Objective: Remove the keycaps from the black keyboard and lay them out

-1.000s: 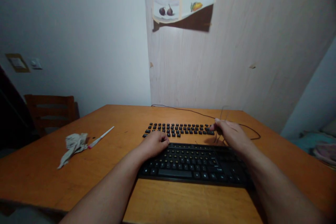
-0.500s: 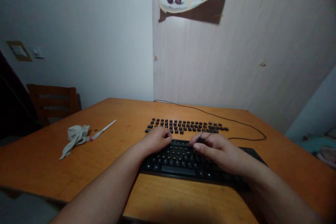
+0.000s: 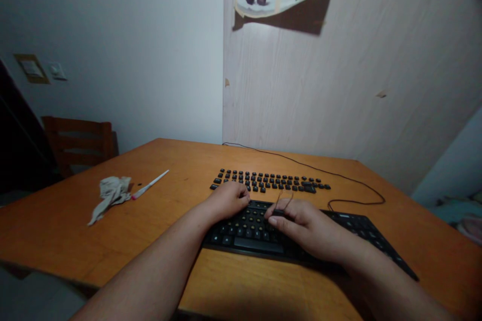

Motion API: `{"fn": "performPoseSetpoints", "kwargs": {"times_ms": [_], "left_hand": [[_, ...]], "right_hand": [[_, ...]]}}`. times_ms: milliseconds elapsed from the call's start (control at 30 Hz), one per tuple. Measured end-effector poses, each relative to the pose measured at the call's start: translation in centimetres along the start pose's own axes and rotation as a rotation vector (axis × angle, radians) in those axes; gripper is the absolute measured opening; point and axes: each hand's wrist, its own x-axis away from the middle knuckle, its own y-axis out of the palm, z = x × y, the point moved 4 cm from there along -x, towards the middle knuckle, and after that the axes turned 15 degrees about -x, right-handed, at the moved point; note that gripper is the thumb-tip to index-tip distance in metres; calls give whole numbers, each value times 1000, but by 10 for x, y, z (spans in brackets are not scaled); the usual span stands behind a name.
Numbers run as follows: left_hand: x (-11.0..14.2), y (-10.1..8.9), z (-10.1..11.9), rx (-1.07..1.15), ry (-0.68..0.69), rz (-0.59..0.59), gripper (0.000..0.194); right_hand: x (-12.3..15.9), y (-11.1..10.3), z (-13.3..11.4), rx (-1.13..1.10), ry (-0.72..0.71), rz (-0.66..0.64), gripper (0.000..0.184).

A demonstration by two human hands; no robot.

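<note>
A black keyboard [image 3: 259, 246] lies at the table's front, several of its upper-left keys bare of caps. My left hand [image 3: 229, 199], fingers curled and closed, grips its upper left edge. Over the middle of the keyboard, my right hand [image 3: 295, 223] pinches a wire keycap puller [image 3: 285, 201]; its thin wire loops stick up above the fingers. The puller's lower end is hidden by the hand and dark keys. Loose black keycaps [image 3: 277, 176] lie in rows just behind the keyboard.
The keyboard's cable [image 3: 312, 166] curls over the wooden table [image 3: 165, 261] at the back right. On the left lie a crumpled cloth [image 3: 112, 191], a slim white brush [image 3: 152, 182] and a small dark piece [image 3: 139, 184]. A wooden chair [image 3: 81, 143] stands beyond the left edge.
My right hand has shifted slightly left and down over the keys, and the puller's loops now stand upright. My left hand stays at the keyboard's edge. The view has shifted slightly.
</note>
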Motion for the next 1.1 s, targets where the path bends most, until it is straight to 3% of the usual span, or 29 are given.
{"fn": "performPoseSetpoints", "kwargs": {"times_ms": [333,467,767,933,1100], "left_hand": [[1,-3,4,-23,-7,-29,20],[1,-3,4,-48,-5,-6,22],[2,-5,8,-84,-13,8,21],[2,-3,7,-92,-15,12,21],[1,-2,5,-96,-3,28,20]], "right_hand": [[-2,9,0,10,47,-31,22],[-2,10,9,-90,111,-12,22],[-7,15,36,-389,266,279,29],[-4,17,36,-417,364,305,29],[-5,17,37,-352,316,357,25]]}}
